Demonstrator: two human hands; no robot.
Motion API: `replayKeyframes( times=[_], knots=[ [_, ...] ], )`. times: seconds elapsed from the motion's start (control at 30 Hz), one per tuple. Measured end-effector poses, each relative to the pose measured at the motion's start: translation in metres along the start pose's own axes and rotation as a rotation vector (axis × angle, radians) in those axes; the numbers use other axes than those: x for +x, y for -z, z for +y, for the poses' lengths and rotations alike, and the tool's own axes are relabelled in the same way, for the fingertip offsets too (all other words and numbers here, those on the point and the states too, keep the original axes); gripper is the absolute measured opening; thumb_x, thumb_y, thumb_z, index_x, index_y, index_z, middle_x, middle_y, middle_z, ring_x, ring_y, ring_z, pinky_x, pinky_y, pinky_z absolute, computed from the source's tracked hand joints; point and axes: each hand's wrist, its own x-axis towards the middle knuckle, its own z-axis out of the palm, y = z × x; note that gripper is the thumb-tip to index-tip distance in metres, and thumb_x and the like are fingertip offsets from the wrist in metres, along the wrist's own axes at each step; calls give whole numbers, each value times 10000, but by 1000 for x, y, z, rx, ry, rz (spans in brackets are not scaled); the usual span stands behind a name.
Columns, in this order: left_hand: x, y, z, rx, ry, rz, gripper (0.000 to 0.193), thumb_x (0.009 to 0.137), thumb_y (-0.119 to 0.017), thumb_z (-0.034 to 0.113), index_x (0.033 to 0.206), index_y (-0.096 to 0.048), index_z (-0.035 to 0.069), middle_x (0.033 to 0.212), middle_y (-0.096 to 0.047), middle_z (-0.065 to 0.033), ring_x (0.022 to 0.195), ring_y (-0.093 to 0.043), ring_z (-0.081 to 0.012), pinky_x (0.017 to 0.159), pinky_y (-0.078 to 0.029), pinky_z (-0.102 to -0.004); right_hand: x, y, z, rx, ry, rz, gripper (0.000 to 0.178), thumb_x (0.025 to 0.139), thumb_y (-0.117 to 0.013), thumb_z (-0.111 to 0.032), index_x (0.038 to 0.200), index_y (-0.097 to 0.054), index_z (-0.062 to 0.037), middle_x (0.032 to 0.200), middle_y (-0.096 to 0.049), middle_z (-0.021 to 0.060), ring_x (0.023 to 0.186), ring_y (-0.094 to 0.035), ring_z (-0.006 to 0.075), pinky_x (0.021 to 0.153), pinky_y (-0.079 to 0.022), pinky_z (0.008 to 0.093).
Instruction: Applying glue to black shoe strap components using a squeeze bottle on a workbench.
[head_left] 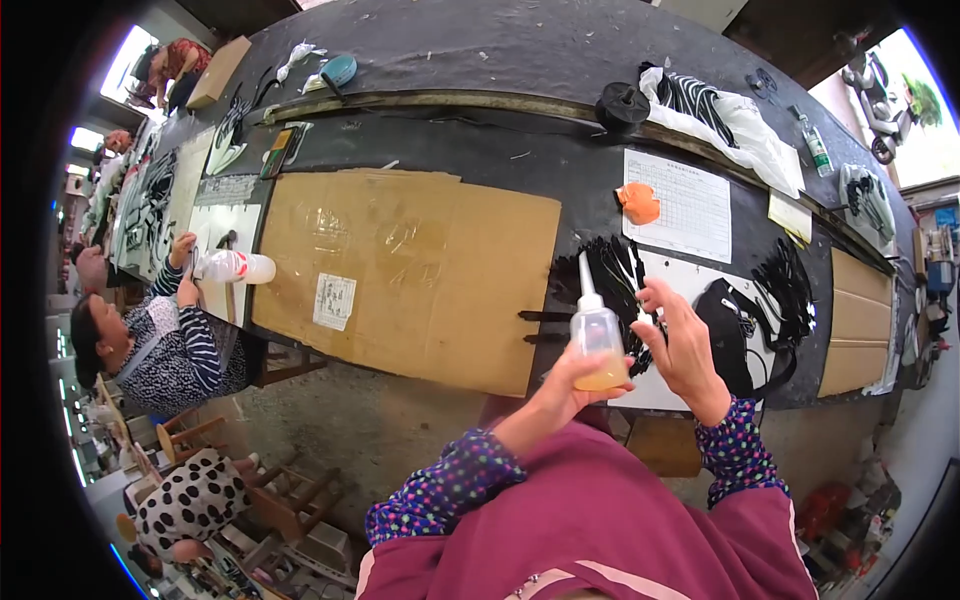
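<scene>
A clear squeeze bottle (597, 335) with a long white nozzle is upright in my left hand (568, 385), whose fingers wrap its lower part. Yellowish liquid fills the bottom of it. My right hand (684, 345) is raised just right of the bottle, apart from it, with thumb and fingers spread. Behind the two hands, a bundle of thin black strips (608, 262) lies partly over a white board (655, 388). A second bundle of black strips (784, 290) and a black strap-like piece (722, 330) rest to the right of my right hand.
A large cardboard sheet (400, 270) covers the table to the left. Beyond my hands lie a printed sheet (690, 205), an orange lump (638, 203), a black spool (622, 105) and a long rail (450, 98). At left, a co-worker (170, 345) handles a white bottle (238, 267).
</scene>
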Motion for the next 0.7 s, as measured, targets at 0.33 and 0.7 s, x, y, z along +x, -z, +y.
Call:
replayKeyframes(
  times=[0.33,0.7],
  knots=[
    [-62,-8,-26,-113,225,-333,604,884,-356,484,1247,-343,2,1232,-412,-78,1171,-368,-163,955,-332,-294,-69,17,-22,78,476,-405,638,628,-659,-52,1199,-374,-21,1186,-449,164,1096,-444,332,932,-333,414],
    [103,47,-104,1160,-283,861,715,624,-705,424,1142,-412,28,1083,-485,-131,1021,-457,-253,830,-380,-379,-118,108,38,1260,-319,612,640,768,-607,-305,1283,-322,-54,1261,-407,134,1177,-396,274,985,-318,431]
  ],
)
